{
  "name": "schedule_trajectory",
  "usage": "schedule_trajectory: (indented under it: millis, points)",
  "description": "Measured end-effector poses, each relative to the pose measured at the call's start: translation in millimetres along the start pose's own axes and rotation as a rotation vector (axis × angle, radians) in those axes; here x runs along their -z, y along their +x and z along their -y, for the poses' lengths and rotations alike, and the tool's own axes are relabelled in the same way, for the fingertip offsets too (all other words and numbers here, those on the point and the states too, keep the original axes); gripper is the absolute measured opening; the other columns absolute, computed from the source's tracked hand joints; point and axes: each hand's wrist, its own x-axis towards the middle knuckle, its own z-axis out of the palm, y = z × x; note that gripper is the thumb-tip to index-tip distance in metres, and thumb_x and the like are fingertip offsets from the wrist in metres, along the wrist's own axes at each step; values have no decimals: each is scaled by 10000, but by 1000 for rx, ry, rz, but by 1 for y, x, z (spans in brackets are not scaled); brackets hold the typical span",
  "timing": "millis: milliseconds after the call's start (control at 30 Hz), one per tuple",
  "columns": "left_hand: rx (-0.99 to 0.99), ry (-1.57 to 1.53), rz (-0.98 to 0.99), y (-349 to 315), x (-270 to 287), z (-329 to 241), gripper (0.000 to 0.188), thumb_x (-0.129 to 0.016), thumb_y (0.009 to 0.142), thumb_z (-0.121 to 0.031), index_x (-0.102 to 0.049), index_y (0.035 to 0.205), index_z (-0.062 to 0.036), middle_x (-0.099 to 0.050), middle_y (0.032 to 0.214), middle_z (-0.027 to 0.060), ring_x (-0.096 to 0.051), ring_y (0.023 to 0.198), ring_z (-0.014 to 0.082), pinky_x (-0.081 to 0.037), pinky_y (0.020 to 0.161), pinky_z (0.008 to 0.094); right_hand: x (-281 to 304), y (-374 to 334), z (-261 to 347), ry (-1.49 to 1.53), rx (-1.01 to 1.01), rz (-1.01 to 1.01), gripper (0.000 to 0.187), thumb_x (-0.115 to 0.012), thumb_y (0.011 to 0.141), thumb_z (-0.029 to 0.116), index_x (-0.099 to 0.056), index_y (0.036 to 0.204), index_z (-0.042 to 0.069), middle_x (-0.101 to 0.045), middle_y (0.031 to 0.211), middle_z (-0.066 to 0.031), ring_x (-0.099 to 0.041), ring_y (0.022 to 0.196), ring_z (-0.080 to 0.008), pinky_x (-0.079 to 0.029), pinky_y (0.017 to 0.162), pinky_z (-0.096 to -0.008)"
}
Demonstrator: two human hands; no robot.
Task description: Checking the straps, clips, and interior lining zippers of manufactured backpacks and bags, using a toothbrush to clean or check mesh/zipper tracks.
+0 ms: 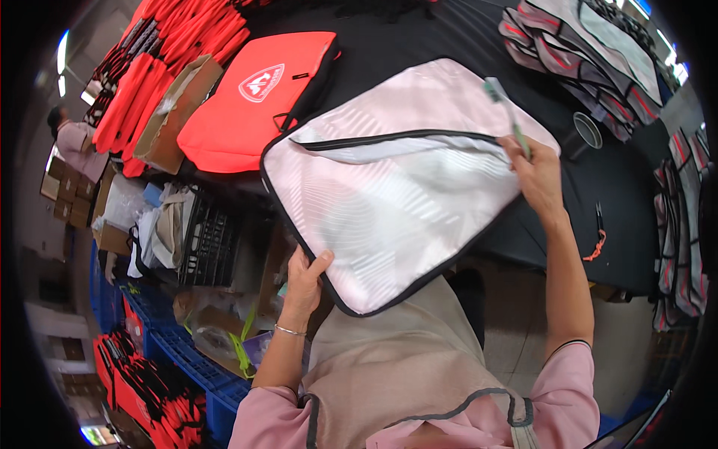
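Item one: a pale pink fabric bag panel [381, 202] with black piping and a dark zip line across its upper part. I am holding it tilted over the near edge of the black table [621, 187], its lower corner hanging above my beige apron [396, 359].

Item two: my left hand [303, 280]. It is gripping the panel's lower left edge, thumb lying on the face of the fabric, fingers curled underneath out of sight. A thin bracelet is sitting on that wrist.

Item three: my right hand [538, 176]. It is closing on the panel's right edge near the end of the zip, and it is also pinching a slim green-handled tool [508, 112] that is sticking up past the fabric; I cannot tell what kind of tool.

Item four: a red bag [258, 101] with a white shield emblem, lying flat on the table just beyond the pink panel, its corner touching or tucked under it.

Item five: stacks of more red pieces [164, 52] running along the far left.

Item six: grey, black and red panels [583, 52] piled at the far right of the table.

Item seven: small snips with an orange cord [598, 228] resting on the table near my right forearm.

Item eight: blue crates [179, 352] standing on the floor to my left.
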Motion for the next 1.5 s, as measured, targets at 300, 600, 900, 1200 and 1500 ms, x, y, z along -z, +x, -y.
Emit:
schedule_trajectory:
  millis: [300, 600, 900, 1200, 1500]
  points:
    - [-787, 861, -461, 34, 14, -47, 688, -607, 909, -122, -262, 1485, 27, -302, 1515, 201, -406, 1309, 335, -328, 1074, 412, -96, 32, 40, -252, 136, 503, 238, -602, 927, 199, -696, 1090, 53, -690, 1002, -147, -659, 895, -269, -493, 792, -355]
    - [-785, 1493, 135, 160, 10, -69, 354, -585, 944, -259, -609, 1270, -125, -559, 1307, 126, -468, 1244, 323, -289, 1090, 458, -71, 20, 80, -202, 163, 921, 231, -677, 866, 223, -719, 957, 15, -674, 845, -165, -620, 737, -235, -484, 692, -347]
    - [-1212, 1402, 139, 159, -36, -101, 354, -642, 885, -206, -618, 1235, -158, -661, 1060, 62, -489, 1229, 282, -313, 1074, 460, -125, 66, 76, 422, -257, 456, 474, -420, 1029, 357, -563, 1270, -24, -532, 751, 20, -366, 594, -33, -338, 535, -213]
    - [-1025, 1324, -34, 175, 5, -60, 380, -712, 793, -110, -673, 1168, -65, -684, 1095, 127, -619, 1061, 310, -446, 1002, 385, -165, -3, 58, -64, 238, 517, 428, -491, 970, 86, -474, 1396, 131, -557, 800, -137, -572, 628, -295, -483, 644, -395]
    - [-792, 1230, -11, 188, 12, -37, 398, -699, 769, -130, -680, 1152, -21, -661, 1208, 145, -597, 1146, 329, -456, 1003, 391, -203, 5, 73, -360, 346, 507, 529, -481, 888, -14, -441, 1406, 82, -576, 952, -198, -624, 746, -416, -525, 670, -483]
